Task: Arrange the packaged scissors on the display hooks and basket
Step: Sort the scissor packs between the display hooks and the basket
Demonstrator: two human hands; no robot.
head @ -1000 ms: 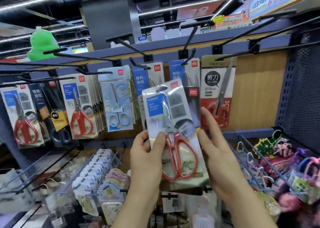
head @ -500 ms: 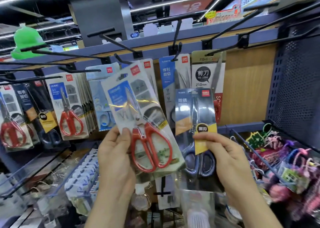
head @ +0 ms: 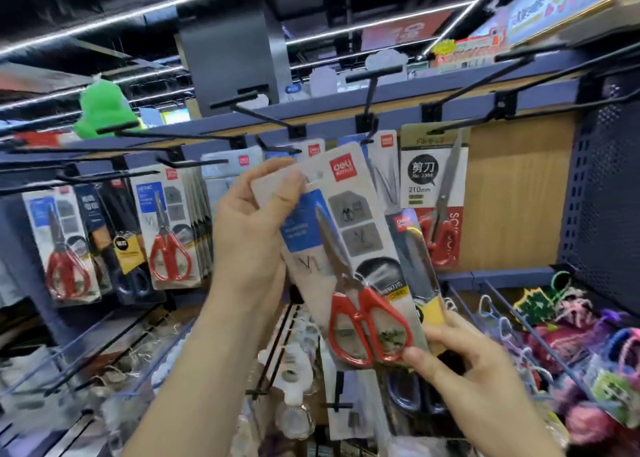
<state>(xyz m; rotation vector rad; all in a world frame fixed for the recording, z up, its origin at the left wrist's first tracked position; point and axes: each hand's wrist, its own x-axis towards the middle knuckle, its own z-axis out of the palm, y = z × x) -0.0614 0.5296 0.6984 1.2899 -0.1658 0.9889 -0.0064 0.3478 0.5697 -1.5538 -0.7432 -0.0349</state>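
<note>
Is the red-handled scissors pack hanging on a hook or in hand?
In hand, not hung: the left hand grips the top of the red-handled scissors pack, the right hand pinches its lower corner.

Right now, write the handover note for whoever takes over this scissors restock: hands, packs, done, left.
Left hand: grips the top left corner of the red-handled scissors pack.
Right hand: pinches that pack's bottom edge; the dark pack with a yellow label appears held behind it.
Both packs are off the hooks, in front of the display.
Done: matching red-handled packs hang on a hook at left.
Left: hang both held packs on their hooks. Which basket the job means is not clear from this view.
</note>
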